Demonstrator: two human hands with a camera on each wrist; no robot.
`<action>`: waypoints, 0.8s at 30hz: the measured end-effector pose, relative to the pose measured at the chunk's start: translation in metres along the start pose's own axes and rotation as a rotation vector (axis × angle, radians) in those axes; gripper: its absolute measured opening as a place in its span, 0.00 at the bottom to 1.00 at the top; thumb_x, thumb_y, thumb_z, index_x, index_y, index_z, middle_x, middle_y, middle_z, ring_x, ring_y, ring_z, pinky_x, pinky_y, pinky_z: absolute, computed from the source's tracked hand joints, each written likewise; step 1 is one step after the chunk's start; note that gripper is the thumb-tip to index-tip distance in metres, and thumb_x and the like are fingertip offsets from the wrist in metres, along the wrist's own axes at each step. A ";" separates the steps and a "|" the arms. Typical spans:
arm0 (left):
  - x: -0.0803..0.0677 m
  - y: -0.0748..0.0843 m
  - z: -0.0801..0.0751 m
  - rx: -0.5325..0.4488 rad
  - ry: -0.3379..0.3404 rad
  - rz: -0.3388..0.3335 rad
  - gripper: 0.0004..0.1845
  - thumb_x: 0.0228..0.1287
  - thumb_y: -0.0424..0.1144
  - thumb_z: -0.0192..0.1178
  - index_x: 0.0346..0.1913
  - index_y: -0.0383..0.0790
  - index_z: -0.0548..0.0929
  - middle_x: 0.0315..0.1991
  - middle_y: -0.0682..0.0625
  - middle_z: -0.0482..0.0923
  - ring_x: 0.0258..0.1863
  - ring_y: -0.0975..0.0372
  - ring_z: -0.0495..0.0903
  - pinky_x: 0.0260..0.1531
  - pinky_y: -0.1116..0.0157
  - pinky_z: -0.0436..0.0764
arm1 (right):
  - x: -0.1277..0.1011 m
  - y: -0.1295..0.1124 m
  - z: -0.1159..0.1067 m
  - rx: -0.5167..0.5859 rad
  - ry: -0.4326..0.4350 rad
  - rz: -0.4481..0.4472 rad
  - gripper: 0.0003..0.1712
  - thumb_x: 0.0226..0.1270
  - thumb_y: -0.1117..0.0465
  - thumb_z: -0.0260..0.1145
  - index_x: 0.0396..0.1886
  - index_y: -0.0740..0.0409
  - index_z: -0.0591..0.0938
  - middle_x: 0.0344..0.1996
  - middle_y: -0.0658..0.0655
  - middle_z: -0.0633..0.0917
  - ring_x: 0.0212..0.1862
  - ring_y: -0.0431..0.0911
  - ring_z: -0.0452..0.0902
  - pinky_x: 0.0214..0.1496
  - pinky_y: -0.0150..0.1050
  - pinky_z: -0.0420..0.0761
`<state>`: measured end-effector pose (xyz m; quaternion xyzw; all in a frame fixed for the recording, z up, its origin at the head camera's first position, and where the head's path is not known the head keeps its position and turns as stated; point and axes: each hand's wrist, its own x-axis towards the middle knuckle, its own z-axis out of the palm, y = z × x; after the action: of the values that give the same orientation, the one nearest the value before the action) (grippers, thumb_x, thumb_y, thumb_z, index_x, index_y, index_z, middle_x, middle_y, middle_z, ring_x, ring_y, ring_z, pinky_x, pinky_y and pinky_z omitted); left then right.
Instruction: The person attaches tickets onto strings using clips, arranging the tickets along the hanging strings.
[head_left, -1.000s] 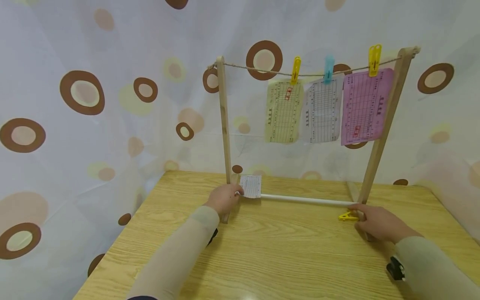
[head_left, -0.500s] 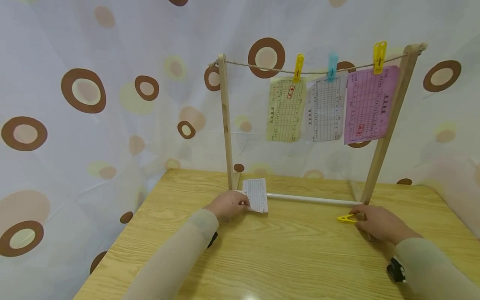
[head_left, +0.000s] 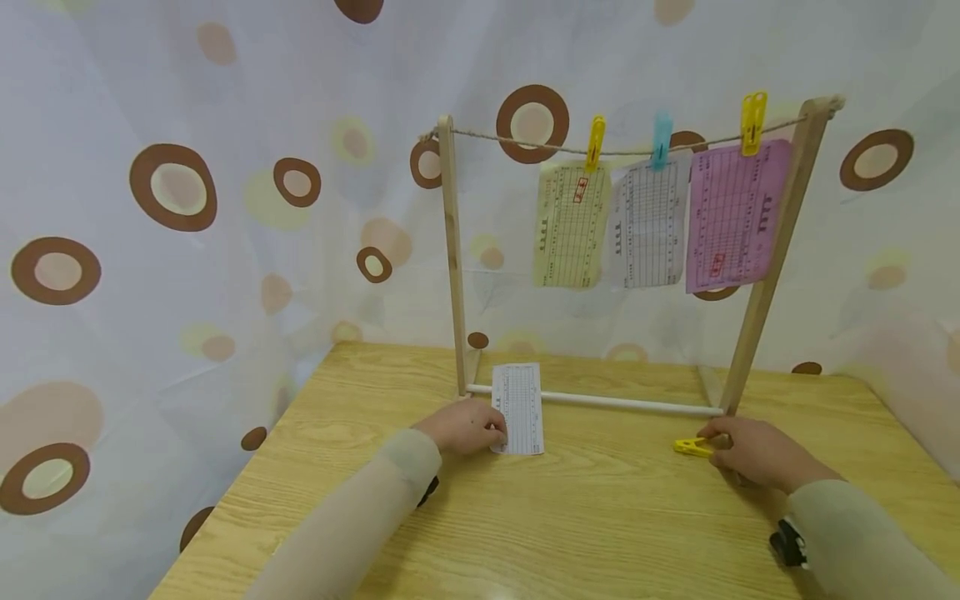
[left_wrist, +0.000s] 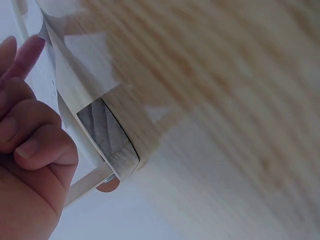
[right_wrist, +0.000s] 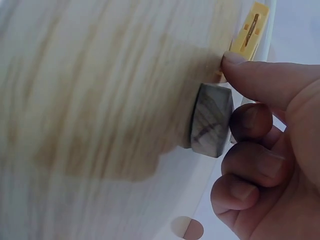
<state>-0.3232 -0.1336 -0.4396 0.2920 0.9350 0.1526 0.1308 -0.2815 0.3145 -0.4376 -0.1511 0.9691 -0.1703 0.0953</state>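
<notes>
My left hand (head_left: 467, 427) pinches the lower left edge of a white printed paper slip (head_left: 519, 408), whose upper part lies over the white bar (head_left: 630, 404) of a wooden rack. In the left wrist view that hand (left_wrist: 35, 145) has several fingers curled, and the slip shows only in part beyond them. My right hand (head_left: 761, 450) holds a yellow clothespin (head_left: 690, 448) between thumb and fingers, low beside the foot of the right post. The right wrist view shows the thumb on the end of this clothespin (right_wrist: 252, 30), with the other fingers curled near the wooden foot (right_wrist: 212, 120).
A rope (head_left: 517, 142) runs between the left post (head_left: 452, 250) and right post (head_left: 772, 258). From it hang a yellow slip (head_left: 572, 229), a white slip (head_left: 649, 229) and a pink slip (head_left: 738, 221), each under a clothespin. A patterned curtain (head_left: 247, 250) stands behind the wooden table (head_left: 585, 517).
My left hand has drawn the white slip from behind the bar toward me and slightly right, so more of it shows. My right hand stays by the right post with the clothespin.
</notes>
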 end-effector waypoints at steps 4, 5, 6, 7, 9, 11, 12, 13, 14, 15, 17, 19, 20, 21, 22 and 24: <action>0.002 0.001 -0.001 -0.033 0.058 -0.083 0.07 0.75 0.47 0.58 0.47 0.54 0.86 0.37 0.61 0.81 0.32 0.65 0.76 0.34 0.64 0.75 | 0.001 -0.001 0.000 0.007 -0.009 0.006 0.20 0.62 0.61 0.72 0.53 0.61 0.84 0.52 0.74 0.82 0.51 0.65 0.79 0.46 0.61 0.78; 0.003 0.001 -0.002 -0.043 0.079 -0.108 0.09 0.75 0.48 0.58 0.51 0.54 0.85 0.39 0.60 0.82 0.32 0.64 0.76 0.34 0.63 0.75 | 0.001 -0.002 0.000 0.009 -0.012 0.010 0.20 0.62 0.60 0.72 0.53 0.61 0.84 0.52 0.74 0.82 0.51 0.65 0.79 0.47 0.61 0.78; 0.004 0.001 -0.003 -0.052 0.099 -0.132 0.12 0.75 0.49 0.58 0.54 0.53 0.83 0.41 0.59 0.82 0.33 0.64 0.76 0.34 0.63 0.75 | 0.001 -0.002 -0.001 0.012 -0.014 0.012 0.21 0.61 0.60 0.72 0.53 0.61 0.84 0.52 0.74 0.82 0.52 0.65 0.79 0.47 0.62 0.78; 0.006 0.001 -0.004 -0.072 0.118 -0.152 0.14 0.75 0.49 0.59 0.58 0.52 0.82 0.43 0.57 0.82 0.34 0.63 0.76 0.35 0.62 0.76 | 0.001 -0.003 -0.001 0.012 -0.015 0.014 0.21 0.61 0.59 0.73 0.53 0.60 0.84 0.53 0.74 0.81 0.53 0.66 0.78 0.48 0.62 0.78; 0.009 0.000 -0.005 -0.111 0.152 -0.193 0.19 0.75 0.48 0.59 0.64 0.50 0.78 0.47 0.54 0.83 0.36 0.62 0.78 0.38 0.61 0.77 | 0.002 -0.004 -0.001 0.005 -0.013 0.012 0.21 0.61 0.59 0.73 0.53 0.59 0.84 0.53 0.73 0.82 0.52 0.65 0.79 0.48 0.62 0.78; 0.015 0.000 -0.006 -0.143 0.183 -0.233 0.24 0.74 0.48 0.60 0.68 0.49 0.75 0.51 0.51 0.83 0.41 0.62 0.79 0.42 0.59 0.78 | 0.003 -0.004 0.000 0.001 -0.010 0.006 0.20 0.61 0.59 0.74 0.53 0.59 0.85 0.52 0.72 0.82 0.51 0.63 0.80 0.47 0.61 0.78; 0.018 0.000 -0.007 -0.169 0.194 -0.253 0.25 0.73 0.48 0.61 0.70 0.47 0.74 0.52 0.50 0.83 0.43 0.61 0.80 0.45 0.59 0.78 | 0.003 -0.004 0.001 -0.001 -0.009 0.001 0.20 0.61 0.59 0.74 0.53 0.59 0.85 0.52 0.71 0.83 0.50 0.62 0.80 0.47 0.61 0.78; 0.020 -0.001 -0.007 -0.193 0.205 -0.271 0.27 0.73 0.48 0.61 0.71 0.46 0.72 0.54 0.49 0.82 0.45 0.60 0.80 0.46 0.58 0.78 | 0.003 -0.004 0.001 -0.003 -0.008 -0.003 0.20 0.61 0.59 0.74 0.53 0.59 0.85 0.52 0.70 0.83 0.49 0.61 0.80 0.47 0.61 0.78; 0.023 -0.001 -0.007 -0.202 0.212 -0.288 0.29 0.73 0.48 0.61 0.72 0.45 0.71 0.56 0.47 0.82 0.46 0.60 0.80 0.48 0.57 0.78 | 0.003 -0.004 0.002 -0.004 -0.009 -0.006 0.20 0.61 0.59 0.74 0.53 0.60 0.85 0.52 0.70 0.83 0.48 0.60 0.80 0.47 0.60 0.78; 0.026 -0.002 -0.007 -0.209 0.217 -0.304 0.30 0.73 0.47 0.62 0.73 0.43 0.70 0.57 0.46 0.81 0.48 0.59 0.79 0.50 0.57 0.77 | 0.003 -0.004 0.002 -0.002 -0.013 -0.006 0.20 0.61 0.60 0.74 0.53 0.60 0.85 0.52 0.69 0.83 0.48 0.60 0.80 0.47 0.60 0.78; 0.029 -0.002 -0.008 -0.223 0.224 -0.331 0.32 0.72 0.47 0.62 0.74 0.39 0.68 0.59 0.44 0.79 0.49 0.58 0.79 0.53 0.56 0.77 | 0.003 -0.004 0.002 0.002 -0.015 -0.004 0.21 0.61 0.60 0.74 0.53 0.59 0.85 0.52 0.70 0.83 0.49 0.60 0.80 0.47 0.60 0.78; 0.032 -0.003 -0.008 -0.221 0.229 -0.356 0.34 0.71 0.47 0.63 0.73 0.35 0.68 0.59 0.42 0.79 0.48 0.56 0.78 0.52 0.56 0.77 | 0.003 -0.004 0.001 0.002 -0.017 -0.001 0.21 0.60 0.60 0.74 0.53 0.59 0.85 0.53 0.71 0.82 0.50 0.62 0.80 0.47 0.60 0.78; 0.032 -0.002 -0.008 -0.217 0.231 -0.366 0.34 0.71 0.47 0.63 0.72 0.33 0.68 0.58 0.42 0.80 0.47 0.55 0.78 0.51 0.56 0.77 | 0.002 -0.004 0.001 0.000 -0.017 0.001 0.21 0.60 0.59 0.74 0.53 0.58 0.85 0.54 0.72 0.82 0.51 0.63 0.79 0.48 0.60 0.78; 0.033 -0.002 -0.008 -0.214 0.236 -0.374 0.33 0.71 0.47 0.63 0.71 0.32 0.70 0.55 0.42 0.80 0.45 0.55 0.79 0.50 0.56 0.77 | 0.002 -0.004 0.001 -0.002 -0.017 0.002 0.21 0.61 0.59 0.74 0.53 0.58 0.85 0.54 0.72 0.82 0.52 0.63 0.79 0.48 0.60 0.78; 0.034 -0.001 -0.008 -0.212 0.241 -0.382 0.31 0.71 0.47 0.64 0.68 0.31 0.72 0.53 0.42 0.81 0.43 0.55 0.79 0.48 0.56 0.78 | 0.002 -0.004 0.001 -0.007 -0.015 0.003 0.21 0.61 0.59 0.74 0.53 0.57 0.85 0.54 0.72 0.82 0.52 0.64 0.79 0.48 0.61 0.78; 0.036 -0.001 -0.007 -0.196 0.256 -0.392 0.26 0.70 0.47 0.65 0.62 0.31 0.77 0.47 0.43 0.82 0.38 0.55 0.78 0.43 0.56 0.78 | 0.002 -0.004 0.001 -0.017 -0.011 0.002 0.21 0.61 0.58 0.75 0.53 0.57 0.85 0.54 0.72 0.82 0.52 0.64 0.79 0.48 0.61 0.78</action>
<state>-0.3546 -0.1146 -0.4390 0.0692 0.9635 0.2499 0.0662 -0.2821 0.3105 -0.4372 -0.1520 0.9701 -0.1610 0.0995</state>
